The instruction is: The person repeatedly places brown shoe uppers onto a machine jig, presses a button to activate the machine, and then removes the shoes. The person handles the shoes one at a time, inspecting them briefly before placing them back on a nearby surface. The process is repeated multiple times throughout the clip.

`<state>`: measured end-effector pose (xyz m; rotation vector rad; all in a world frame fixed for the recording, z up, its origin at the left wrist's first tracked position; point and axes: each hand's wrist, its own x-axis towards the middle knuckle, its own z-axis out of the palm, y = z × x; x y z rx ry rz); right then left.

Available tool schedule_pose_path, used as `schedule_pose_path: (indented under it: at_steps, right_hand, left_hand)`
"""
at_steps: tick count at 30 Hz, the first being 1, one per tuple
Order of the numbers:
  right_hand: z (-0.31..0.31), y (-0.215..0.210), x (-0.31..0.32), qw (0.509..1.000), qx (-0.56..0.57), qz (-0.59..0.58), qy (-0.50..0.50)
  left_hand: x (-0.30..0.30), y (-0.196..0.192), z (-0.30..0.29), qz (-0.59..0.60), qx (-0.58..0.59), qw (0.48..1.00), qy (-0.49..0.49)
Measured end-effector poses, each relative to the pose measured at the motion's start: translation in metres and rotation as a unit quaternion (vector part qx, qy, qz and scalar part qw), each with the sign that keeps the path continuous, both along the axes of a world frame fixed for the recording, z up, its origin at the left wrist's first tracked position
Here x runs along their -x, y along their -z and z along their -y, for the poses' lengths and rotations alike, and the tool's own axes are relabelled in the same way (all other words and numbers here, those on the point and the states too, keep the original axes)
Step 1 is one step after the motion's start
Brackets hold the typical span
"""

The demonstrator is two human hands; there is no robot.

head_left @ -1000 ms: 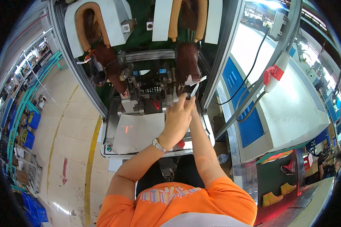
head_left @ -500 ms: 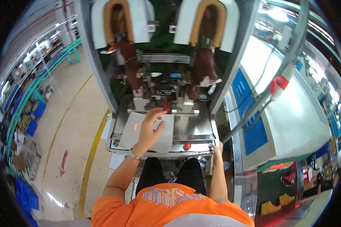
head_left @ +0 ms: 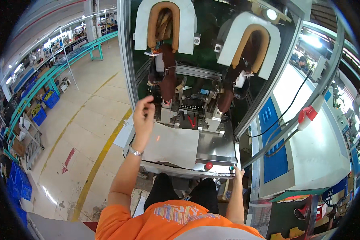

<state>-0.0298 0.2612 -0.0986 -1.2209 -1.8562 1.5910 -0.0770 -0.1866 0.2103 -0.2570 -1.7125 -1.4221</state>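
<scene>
My left hand (head_left: 143,122) is raised in front of the left post of a machine, empty, its fingers loosely bent and apart. Close behind it, a dark brown shoe upper (head_left: 168,82) sits on the left post, and a second brown upper (head_left: 227,98) on the right one. My right hand (head_left: 238,174) is at the front right corner of the machine, a fingertip at a green button (head_left: 231,168); some of its fingers are hidden. A pale sheet (head_left: 172,146) covers the left part of the metal bed, with a red light mark on it.
Above the uppers hang two U-shaped white pads with tan lining (head_left: 153,28). A red knob (head_left: 208,166) is on the front panel, and a red-handled tool (head_left: 192,121) lies between the posts. Metal frame posts (head_left: 129,60) flank the opening. A white and blue machine (head_left: 304,148) stands at right.
My left hand has moved from above the sheet, up and left, to beside the left post. My right hand stays at the green button. The whole view has turned and shifted.
</scene>
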Motion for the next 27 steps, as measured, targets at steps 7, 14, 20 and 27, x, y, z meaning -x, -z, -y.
schedule_pose_path:
  at_steps: [7, 14, 20, 27]
  right_hand:
    - [0.075, -0.087, 0.007, 0.904, -0.382, -0.19, -0.029]
    - [0.139, -0.156, -0.002, 0.88, -0.365, -0.248, -0.174]
    - [0.128, -0.178, -0.029, 0.891, -0.333, -0.233, -0.202]
    - [0.174, -0.263, -0.012, 0.838, -0.145, -0.311, -0.425]
  left_hand:
    - [0.076, -0.07, 0.026, -0.081, 0.117, 0.976, -0.165]
    - [0.124, -0.082, 0.055, -0.089, 0.039, 0.986, -0.132]
    - [0.059, -0.052, 0.056, -0.14, 0.007, 0.975, -0.175]
    - [-0.024, -0.054, 0.066, -0.102, 0.063, 0.989, -0.088]
